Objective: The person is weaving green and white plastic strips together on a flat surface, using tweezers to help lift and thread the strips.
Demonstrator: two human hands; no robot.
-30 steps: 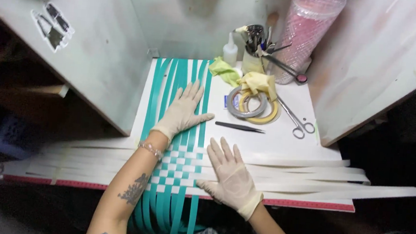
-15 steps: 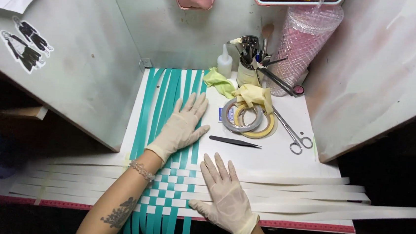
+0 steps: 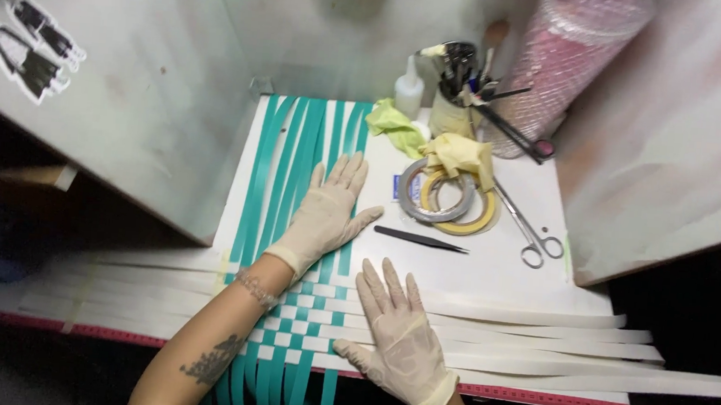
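Where the white table (image 3: 535, 268) runs back toward its far edge, a clutter of tools sits to the right of the weaving: a grey roll of tape (image 3: 435, 191) lies overlapping a yellow roll of tape (image 3: 472, 220), with a crumpled yellow cloth (image 3: 460, 154) draped over both. Just in front of them lies a pair of black tweezers (image 3: 420, 239), and silver scissors (image 3: 528, 229) rest nearer the right edge. At the far edge stand a small white glue bottle (image 3: 409, 87), a cup of tools (image 3: 457, 99) and a roll of pink bubble wrap (image 3: 567, 60) in the far right corner. A green cloth (image 3: 393, 123) lies beside the bottle.

Teal strips (image 3: 281, 171) run from the far edge to the near edge on the left part of the table, and white strips (image 3: 538, 336) cross them along the near edge, stretching past both side edges. Where they cross they form a checked woven patch (image 3: 305, 310).

The left hand (image 3: 325, 213), gloved, lies flat and open on the teal strips just beyond the woven patch, fingers spread, gripping nothing. The right hand (image 3: 401, 339), also gloved, presses flat with fingers splayed on the white strips at the patch's right side, holding nothing. The tweezers lie between the two hands, touching neither.
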